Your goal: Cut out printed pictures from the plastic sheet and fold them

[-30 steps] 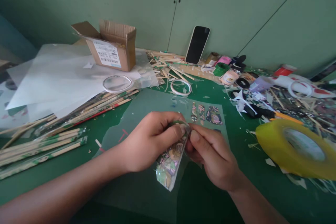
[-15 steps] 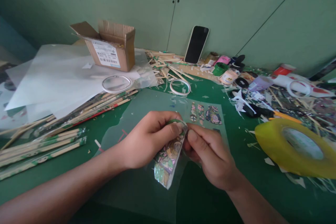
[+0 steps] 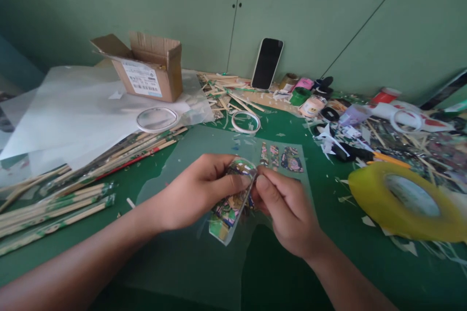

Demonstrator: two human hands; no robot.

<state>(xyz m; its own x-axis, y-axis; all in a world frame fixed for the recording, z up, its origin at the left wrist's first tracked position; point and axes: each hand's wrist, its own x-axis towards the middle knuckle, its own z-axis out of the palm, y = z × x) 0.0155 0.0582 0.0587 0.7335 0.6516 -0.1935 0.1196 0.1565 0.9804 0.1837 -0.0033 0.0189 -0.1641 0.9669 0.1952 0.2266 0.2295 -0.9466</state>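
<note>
Patterned piece (image 3: 228, 210) slants lengthwise, near-left to far-right, pinched by left hand (image 3: 199, 193) and right hand (image 3: 290, 206).

Patterned piece (image 3: 224, 214) partly hidden by left hand (image 3: 197, 194); box label (image 3: 142, 79) illegibly blurred

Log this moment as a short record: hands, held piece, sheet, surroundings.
left hand: holding glossy patterned piece
right hand: pinching at its edge
piece pose: tilted, partly hidden by fingers
translucent sheet: bears small patterned cutouts
left side: open cardboard box, wrapped sticks
back: leaning phone
right side: yellow tape roll
</note>
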